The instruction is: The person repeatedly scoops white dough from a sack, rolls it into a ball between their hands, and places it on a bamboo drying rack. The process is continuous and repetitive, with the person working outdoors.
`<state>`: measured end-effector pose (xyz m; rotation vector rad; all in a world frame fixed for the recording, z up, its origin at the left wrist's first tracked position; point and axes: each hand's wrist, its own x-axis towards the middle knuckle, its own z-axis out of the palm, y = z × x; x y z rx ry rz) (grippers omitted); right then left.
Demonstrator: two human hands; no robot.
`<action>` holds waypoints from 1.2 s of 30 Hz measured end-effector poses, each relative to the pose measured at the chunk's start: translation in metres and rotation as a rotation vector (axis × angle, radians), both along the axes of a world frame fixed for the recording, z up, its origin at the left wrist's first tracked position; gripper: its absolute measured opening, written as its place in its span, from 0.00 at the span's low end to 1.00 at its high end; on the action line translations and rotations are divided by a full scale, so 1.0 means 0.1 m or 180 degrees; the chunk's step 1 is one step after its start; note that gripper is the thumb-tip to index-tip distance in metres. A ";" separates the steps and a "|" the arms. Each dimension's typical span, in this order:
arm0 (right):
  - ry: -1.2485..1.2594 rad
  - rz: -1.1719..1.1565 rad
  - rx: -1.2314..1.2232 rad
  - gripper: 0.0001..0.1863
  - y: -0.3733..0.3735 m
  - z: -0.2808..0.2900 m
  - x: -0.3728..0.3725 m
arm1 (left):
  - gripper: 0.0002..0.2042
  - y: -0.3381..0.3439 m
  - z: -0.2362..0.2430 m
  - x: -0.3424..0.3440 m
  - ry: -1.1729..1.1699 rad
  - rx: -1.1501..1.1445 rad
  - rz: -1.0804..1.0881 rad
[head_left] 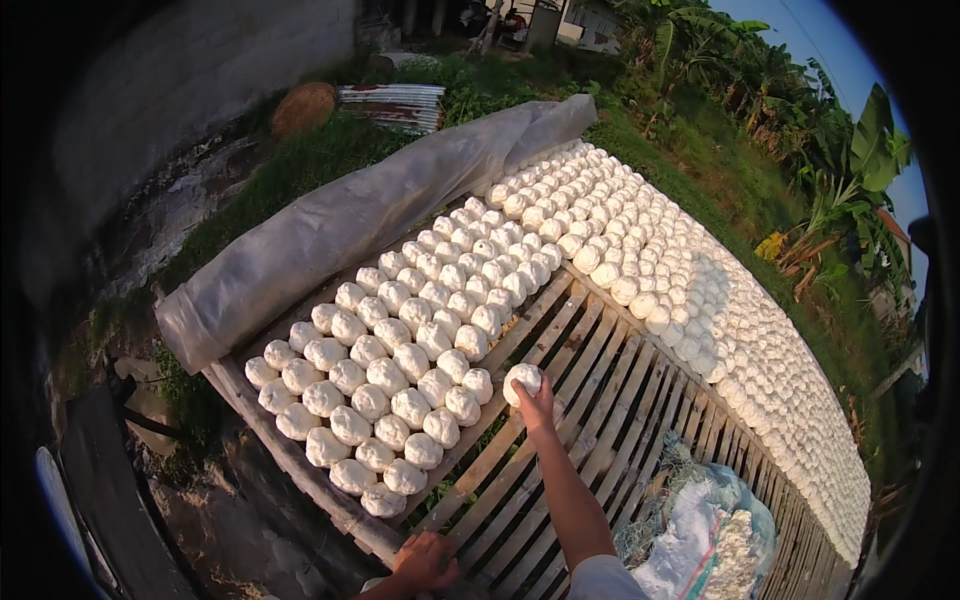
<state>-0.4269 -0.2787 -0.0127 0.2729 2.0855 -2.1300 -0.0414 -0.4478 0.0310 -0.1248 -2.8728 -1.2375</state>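
Observation:
My right hand (536,402) reaches out over the bamboo slats, its fingers closed around a white, lumpy ball (522,382) that looks like dough or starch paste. Left of it, several rows of similar white balls (390,330) sit close together on the slatted rack (590,400). At the near edge of the rack, my left hand (425,562) rests on the wood with its fingers loosely bent and holds nothing that I can see. A sack (690,540) with white chunky material lies open on the slats, to the right of my right forearm.
A rolled plastic sheet (330,225) lies along the rack's far left edge. Many more white balls (700,290) cover the section beyond a bamboo divider and down the right side. Netting (650,500) bunches beside the sack. Grass, banana plants (870,150) and corrugated metal (395,105) surround the rack.

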 end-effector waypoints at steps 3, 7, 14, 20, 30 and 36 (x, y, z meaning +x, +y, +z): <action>0.0481 0.0615 0.0117 0.39 -0.15 -0.13 -0.33 | 0.16 0.05 -0.08 0.00 0.0376 0.0027 0.0109; 0.0680 0.1346 0.0690 0.36 -0.41 -0.21 -0.42 | 0.22 0.10 -0.15 0.01 -0.0143 0.0058 -0.0016; 0.0553 0.0502 0.0672 0.39 -0.76 -0.36 -0.29 | 0.20 0.04 -0.24 0.08 -0.0034 0.0136 -0.0283; 0.0454 0.0561 0.0615 0.42 -0.10 -0.13 -0.03 | 0.16 0.02 -0.07 0.02 0.0295 -0.0316 -0.0195; -0.0324 -0.0810 -0.0098 0.30 1.78 0.09 3.28 | 0.12 0.08 -0.03 -0.09 0.0169 -0.0080 -0.0255; -0.0362 -0.2362 -0.0480 0.27 3.00 0.35 4.82 | 0.06 0.36 0.00 -0.32 -0.0296 0.0423 -0.0378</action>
